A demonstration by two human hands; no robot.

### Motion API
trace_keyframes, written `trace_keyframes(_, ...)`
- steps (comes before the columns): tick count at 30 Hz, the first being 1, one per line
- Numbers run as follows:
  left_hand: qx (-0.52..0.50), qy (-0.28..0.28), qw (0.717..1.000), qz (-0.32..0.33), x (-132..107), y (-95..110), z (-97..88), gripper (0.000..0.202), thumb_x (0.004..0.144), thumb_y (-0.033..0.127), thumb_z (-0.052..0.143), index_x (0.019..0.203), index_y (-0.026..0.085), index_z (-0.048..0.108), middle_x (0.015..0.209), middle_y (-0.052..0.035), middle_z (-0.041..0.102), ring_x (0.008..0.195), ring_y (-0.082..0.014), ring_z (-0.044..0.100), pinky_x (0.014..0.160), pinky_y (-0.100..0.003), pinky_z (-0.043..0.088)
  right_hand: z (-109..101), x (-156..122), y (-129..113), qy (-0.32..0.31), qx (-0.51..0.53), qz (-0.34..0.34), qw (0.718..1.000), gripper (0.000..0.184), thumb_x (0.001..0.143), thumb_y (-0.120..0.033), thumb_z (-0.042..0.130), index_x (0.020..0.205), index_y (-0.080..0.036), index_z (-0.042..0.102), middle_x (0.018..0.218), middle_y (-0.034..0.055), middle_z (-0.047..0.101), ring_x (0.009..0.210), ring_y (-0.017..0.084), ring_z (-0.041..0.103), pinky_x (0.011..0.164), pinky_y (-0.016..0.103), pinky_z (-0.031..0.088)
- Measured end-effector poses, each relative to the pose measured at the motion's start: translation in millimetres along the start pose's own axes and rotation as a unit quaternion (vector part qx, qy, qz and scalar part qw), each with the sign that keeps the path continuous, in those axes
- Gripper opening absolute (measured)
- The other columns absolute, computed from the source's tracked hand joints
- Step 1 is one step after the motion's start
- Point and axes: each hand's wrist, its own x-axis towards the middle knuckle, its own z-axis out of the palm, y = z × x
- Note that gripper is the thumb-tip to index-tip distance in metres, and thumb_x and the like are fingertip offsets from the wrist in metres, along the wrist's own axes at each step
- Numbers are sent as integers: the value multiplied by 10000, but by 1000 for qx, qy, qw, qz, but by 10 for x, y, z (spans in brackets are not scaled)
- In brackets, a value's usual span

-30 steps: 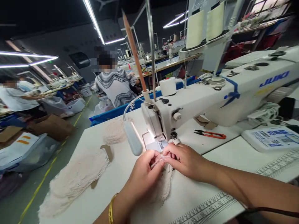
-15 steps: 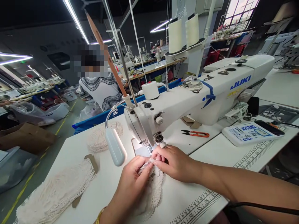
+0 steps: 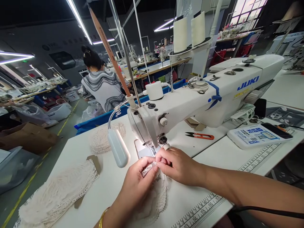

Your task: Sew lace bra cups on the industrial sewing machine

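Left hand: thumb and forefinger of the left hand (image 3: 136,180) pinch the lace piece (image 3: 161,194), tips meeting the other hand's.
Right hand: fingers of the right hand (image 3: 179,166) are closed on the same edge; this hand is nearer the presser foot (image 3: 153,152).
Lace piece: between the hands, just on the near side of the foot; contact with it cannot be told. The gripped edge slants up from left to right; the rest trails toward the table's near edge.
Lace stack (image 3: 59,193): beside the left edge of the table (image 3: 190,196), well apart from the hands.
Snips (image 3: 201,136): beyond the right hand, under the machine arm (image 3: 185,104).
Since a second ago: the view has turned rightward; both pinches remain, and more lace shows below them.
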Motion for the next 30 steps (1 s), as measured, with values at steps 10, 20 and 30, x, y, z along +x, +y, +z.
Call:
trace_keyframes(10, 243, 96, 964, 49, 96, -153, 103, 340, 984, 388, 534, 689, 227, 479, 754, -19, 589, 741, -216, 548, 679, -335, 411, 96, 65, 56, 3, -130, 40, 991, 240, 892, -65, 566, 752, -219, 447, 621, -59, 487, 606, 148, 391, 713, 306, 325)
trace_keyframes(20, 398, 145, 865, 269, 40, -201, 121, 288, 1020, 101, 473, 941, 235, 715, 959, -31, 762, 819, -225, 630, 746, -369, 440, 95, 75, 83, 17, -169, 31, 985, 181, 929, -46, 560, 847, -207, 581, 764, -14, 581, 709, 174, 442, 715, 293, 315)
trace_keyframes(30, 374, 122, 881, 262, -15, -194, 103, 235, 1058, 186, 509, 1083, 223, 740, 1112, -51, 798, 919, -248, 711, 799, -399, 457, -28, -3, 195, -47, -262, -78, 961, 239, 952, -48, 525, 791, -197, 620, 780, 16, 539, 787, 208, 419, 725, 336, 328)
